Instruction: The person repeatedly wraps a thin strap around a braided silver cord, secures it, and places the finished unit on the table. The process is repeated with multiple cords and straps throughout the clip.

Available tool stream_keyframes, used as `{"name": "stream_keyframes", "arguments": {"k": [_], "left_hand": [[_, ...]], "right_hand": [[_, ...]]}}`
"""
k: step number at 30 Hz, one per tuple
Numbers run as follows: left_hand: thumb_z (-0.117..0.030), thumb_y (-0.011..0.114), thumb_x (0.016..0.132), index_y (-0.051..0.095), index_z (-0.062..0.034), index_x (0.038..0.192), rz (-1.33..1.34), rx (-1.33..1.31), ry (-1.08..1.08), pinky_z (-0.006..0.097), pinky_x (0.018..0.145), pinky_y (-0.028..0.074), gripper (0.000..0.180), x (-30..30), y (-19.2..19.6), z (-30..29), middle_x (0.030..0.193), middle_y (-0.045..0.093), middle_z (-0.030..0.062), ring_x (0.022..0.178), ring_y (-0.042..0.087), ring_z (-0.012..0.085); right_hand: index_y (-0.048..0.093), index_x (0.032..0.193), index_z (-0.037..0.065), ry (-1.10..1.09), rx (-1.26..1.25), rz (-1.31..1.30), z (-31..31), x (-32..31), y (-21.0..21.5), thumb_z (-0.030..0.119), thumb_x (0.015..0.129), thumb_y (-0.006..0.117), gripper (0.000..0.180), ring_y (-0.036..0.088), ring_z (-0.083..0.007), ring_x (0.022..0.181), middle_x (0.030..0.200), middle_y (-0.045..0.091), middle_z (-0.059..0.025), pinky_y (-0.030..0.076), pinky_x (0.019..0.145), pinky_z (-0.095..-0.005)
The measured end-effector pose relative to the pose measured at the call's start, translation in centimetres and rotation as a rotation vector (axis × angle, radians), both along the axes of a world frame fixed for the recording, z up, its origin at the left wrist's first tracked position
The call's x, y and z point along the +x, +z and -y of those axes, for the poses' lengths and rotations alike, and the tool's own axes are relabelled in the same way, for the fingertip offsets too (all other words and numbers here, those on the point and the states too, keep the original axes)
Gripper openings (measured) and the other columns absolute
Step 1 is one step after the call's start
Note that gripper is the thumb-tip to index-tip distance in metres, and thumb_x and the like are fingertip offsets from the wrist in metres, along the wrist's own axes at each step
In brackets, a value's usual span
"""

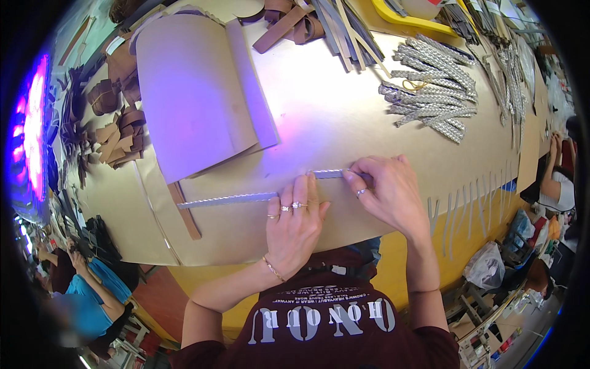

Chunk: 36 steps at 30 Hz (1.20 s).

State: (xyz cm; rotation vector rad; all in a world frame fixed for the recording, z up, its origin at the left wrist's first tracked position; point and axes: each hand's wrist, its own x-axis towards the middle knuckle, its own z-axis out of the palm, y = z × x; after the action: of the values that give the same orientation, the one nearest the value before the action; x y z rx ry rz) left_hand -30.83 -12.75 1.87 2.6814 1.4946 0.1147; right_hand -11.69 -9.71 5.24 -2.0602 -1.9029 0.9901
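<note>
A narrow grey strip (233, 198) with a pale twisted or braided edge lies across the gold-toned tabletop (270, 237). My left hand (294, 212) rests flat over the middle of it, fingers stretched out and pressing it down, thumb apart. At the strip's right end, my right hand (387, 192) pinches it between thumb and curled fingers. The strip's left end reaches a brown strip (188, 218) lying crosswise. Under my left fingers the grey strip is hidden.
Large brown sheets (190, 92) lie at the left. Silver braided pieces (433, 92) are piled at the back right, near a yellow tray (409, 21). Brown scraps (120, 135) cover the far left. Several thin grey strips (470, 206) hang over the right edge. Other people sit at both sides.
</note>
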Motion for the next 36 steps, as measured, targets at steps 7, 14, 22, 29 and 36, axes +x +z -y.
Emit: {"name": "stream_keyframes", "arguments": {"k": [7, 14, 22, 29, 36], "left_hand": [[-0.031, 0.074, 0.084, 0.054, 0.0015, 0.135, 0.052, -0.019, 0.026, 0.040, 0.090, 0.041, 0.064, 0.2, 0.0, 0.0, 0.124, 0.055, 0.0115, 0.108, 0.055, 0.0264], [-0.031, 0.072, 0.087, 0.044, 0.0041, 0.143, 0.209, -0.146, 0.041, 0.051, 0.111, 0.030, 0.072, 1.0, 0.0, 1.1, 0.151, 0.037, 0.0218, 0.137, 0.038, 0.0379], [-0.042, 0.067, 0.090, 0.027, 0.0073, 0.151, 0.288, -0.351, -0.026, 0.053, 0.120, 0.018, 0.088, 2.1, -1.8, 1.5, 0.160, 0.022, 0.0262, 0.149, 0.020, 0.0421], [-0.053, 0.057, 0.092, 0.035, 0.0031, 0.150, 0.183, -0.280, -0.017, 0.046, 0.120, 0.022, 0.084, 2.2, -1.5, 1.4, 0.158, 0.030, 0.0217, 0.147, 0.029, 0.0348], [-0.054, 0.055, 0.093, 0.040, 0.0016, 0.148, 0.096, -0.237, -0.032, 0.046, 0.119, 0.026, 0.080, 2.5, -0.7, 1.0, 0.155, 0.035, 0.0222, 0.144, 0.034, 0.0351]], "right_hand": [[0.071, 0.082, 0.009, 0.004, 0.016, 0.059, 0.0, -0.4, -0.1, 0.024, 0.088, 0.065, 0.018, 0.057, -0.0258, 0.062, 0.067, 0.062, -0.0057, 0.035, 0.072, -0.0388], [0.071, 0.082, 0.010, 0.012, 0.018, 0.108, 0.1, -0.4, -0.5, 0.022, 0.087, 0.065, 0.015, 0.060, -0.0262, 0.062, 0.067, 0.064, -0.0051, 0.037, 0.074, -0.0400], [0.071, 0.082, 0.009, -0.029, -0.008, 0.161, 0.8, 0.3, -0.1, 0.028, 0.090, 0.066, 0.021, 0.063, -0.0266, 0.062, 0.067, 0.067, -0.0073, 0.040, 0.074, -0.0406], [0.071, 0.081, 0.002, -0.133, -0.099, -0.077, 1.5, 4.4, 0.8, 0.027, 0.090, 0.068, 0.026, 0.051, -0.0287, 0.046, 0.055, 0.055, -0.0142, 0.038, 0.050, -0.0391], [0.073, 0.084, 0.003, -0.145, -0.038, -0.077, 1.5, 4.4, 0.1, 0.025, 0.089, 0.068, 0.024, 0.058, -0.0295, 0.051, 0.059, 0.060, -0.0145, 0.044, 0.054, -0.0385]]}}
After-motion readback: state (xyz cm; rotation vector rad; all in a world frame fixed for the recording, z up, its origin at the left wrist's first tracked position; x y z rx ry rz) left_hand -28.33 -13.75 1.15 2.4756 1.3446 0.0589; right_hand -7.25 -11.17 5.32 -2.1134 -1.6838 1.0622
